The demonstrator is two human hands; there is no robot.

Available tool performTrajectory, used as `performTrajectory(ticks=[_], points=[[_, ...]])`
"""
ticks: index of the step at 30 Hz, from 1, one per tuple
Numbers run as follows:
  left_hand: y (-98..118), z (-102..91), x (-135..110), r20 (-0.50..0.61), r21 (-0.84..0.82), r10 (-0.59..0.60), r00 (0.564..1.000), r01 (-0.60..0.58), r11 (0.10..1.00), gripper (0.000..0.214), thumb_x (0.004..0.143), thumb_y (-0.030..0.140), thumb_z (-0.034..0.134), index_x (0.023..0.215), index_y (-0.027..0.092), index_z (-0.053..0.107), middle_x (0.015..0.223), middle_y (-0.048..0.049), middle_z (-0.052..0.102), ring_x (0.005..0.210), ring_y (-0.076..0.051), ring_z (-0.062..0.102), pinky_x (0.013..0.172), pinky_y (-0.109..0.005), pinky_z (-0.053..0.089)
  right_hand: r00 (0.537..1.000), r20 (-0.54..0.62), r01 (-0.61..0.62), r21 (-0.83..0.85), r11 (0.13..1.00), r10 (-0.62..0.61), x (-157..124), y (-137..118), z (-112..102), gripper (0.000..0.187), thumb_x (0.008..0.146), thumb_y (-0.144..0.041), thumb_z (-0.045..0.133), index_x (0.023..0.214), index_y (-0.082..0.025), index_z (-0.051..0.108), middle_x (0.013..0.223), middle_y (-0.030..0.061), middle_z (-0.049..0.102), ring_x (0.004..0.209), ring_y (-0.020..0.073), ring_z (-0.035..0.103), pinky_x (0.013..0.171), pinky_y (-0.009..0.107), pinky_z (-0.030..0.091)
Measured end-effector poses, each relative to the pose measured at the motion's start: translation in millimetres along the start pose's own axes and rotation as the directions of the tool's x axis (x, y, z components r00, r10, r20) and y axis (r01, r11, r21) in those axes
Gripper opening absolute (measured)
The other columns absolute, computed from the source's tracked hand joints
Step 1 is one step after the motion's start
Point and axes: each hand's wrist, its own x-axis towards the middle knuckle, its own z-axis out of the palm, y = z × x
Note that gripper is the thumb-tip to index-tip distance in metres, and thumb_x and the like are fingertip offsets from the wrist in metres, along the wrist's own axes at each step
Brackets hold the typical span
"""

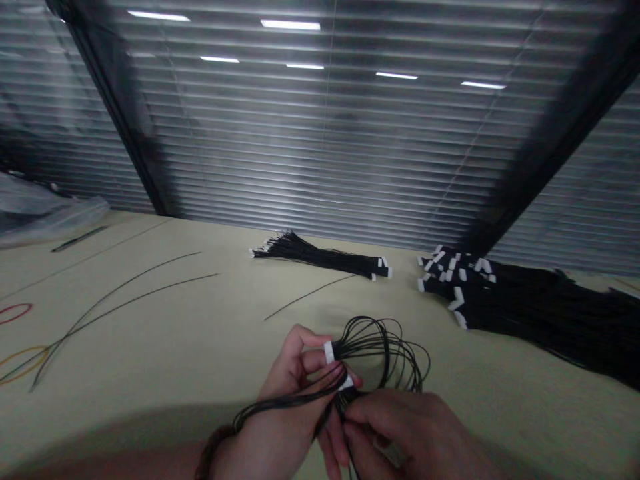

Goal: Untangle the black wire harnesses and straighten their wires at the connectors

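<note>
My left hand (295,400) is closed round a wire harness (373,343) of thin black wires. One white connector (329,352) of the harness sits between thumb and fingers. A second white connector (346,382) lies lower, against the same hand. From the upper connector the wires loop out to the right, and another strand runs back over the left wrist. Close below the second connector, my right hand (405,427) pinches black wires of the harness. Its fingertips are partly hidden.
Behind the hands lies a bundle of black wires (325,257) with white ends. A larger pile of black harnesses (540,300) is at the right. Loose wires (115,287), a yellow loop (25,360) and a plastic bag (55,220) are at the left. Blinds (300,153) stand behind the table.
</note>
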Motion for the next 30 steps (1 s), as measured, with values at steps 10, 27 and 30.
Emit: performTrajectory(ticks=[10, 27, 30], points=[[-7, -6.3, -2, 0.025, 0.045, -0.036, 0.999, 0.035, 0.998, 0.019, 0.088, 0.029, 0.052, 0.094, 0.025, 0.034, 0.086, 0.0002, 0.07, 0.034, -0.008, 0.06, 0.028, -0.01, 0.042, 0.999, -0.04, 0.036, -0.038, 0.999, -0.038, 1, 2, 1, 0.025, 0.074, -0.009, 0.038, 0.06, -0.021, 0.056, 0.055, -0.0081, 0.057, 0.047, 0.0033, 0.053, 0.046, 0.013, 0.034], [4, 3.4, -1, -0.047, 0.039, -0.042, 0.998, 0.044, 0.998, 0.01, 0.088, 0.013, 0.048, 0.089, 0.019, 0.04, 0.085, 0.0022, 0.068, 0.032, -0.004, 0.057, 0.026, -0.009, 0.043, 0.98, -0.084, 0.151, -0.262, 0.953, -0.178, -4, 8, 8, 0.018, 0.074, -0.008, 0.045, 0.072, -0.019, 0.059, 0.066, -0.0022, 0.059, 0.054, 0.0105, 0.055, 0.05, 0.022, 0.037], [4, 2.6, -2, -0.042, 0.04, -0.055, 0.998, 0.056, 0.998, 0.01, 0.088, 0.013, 0.048, 0.089, 0.02, 0.039, 0.086, 0.0019, 0.068, 0.033, -0.006, 0.059, 0.026, -0.009, 0.044, 0.979, -0.091, 0.149, -0.278, 0.949, -0.181, -5, 8, 7, 0.018, 0.075, -0.009, 0.043, 0.072, -0.018, 0.058, 0.065, -0.0016, 0.058, 0.052, 0.0105, 0.054, 0.048, 0.023, 0.036]])
